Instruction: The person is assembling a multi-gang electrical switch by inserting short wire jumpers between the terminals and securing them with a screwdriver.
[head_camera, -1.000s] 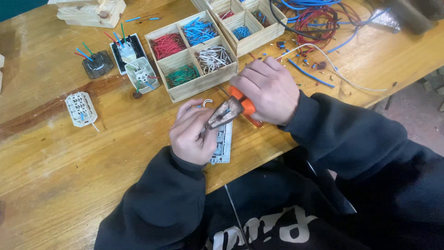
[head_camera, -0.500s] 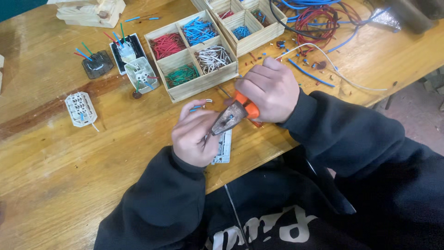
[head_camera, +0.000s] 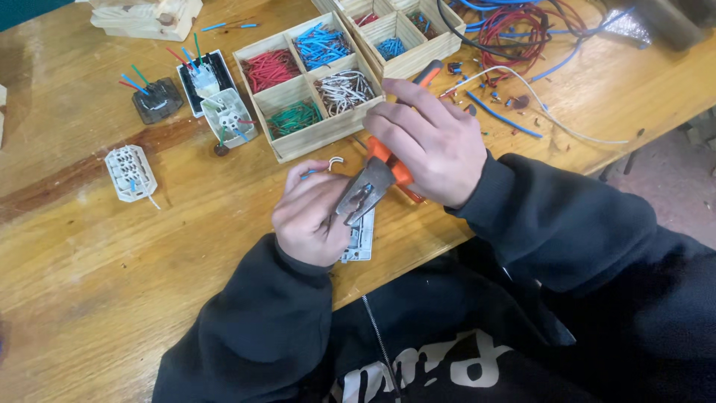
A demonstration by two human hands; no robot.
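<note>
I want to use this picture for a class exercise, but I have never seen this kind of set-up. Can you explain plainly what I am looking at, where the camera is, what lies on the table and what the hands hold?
There is no machine here: a person in a dark hooded top works with two bare hands. The single view comes from a camera worn on the head, looking down at a wooden table.

The right hand grips orange-handled pliers, whose metal tip points down towards the left hand. The left hand pinches a short bent piece of wire. A small white part lies partly under it.

Further back stands a wooden tray with compartments of red, blue, green and white wire pieces. To its left lie several socket parts with wires stuck in, and a white ribbed part. At the top right sit coils of red and blue cable and scattered offcuts.
</note>
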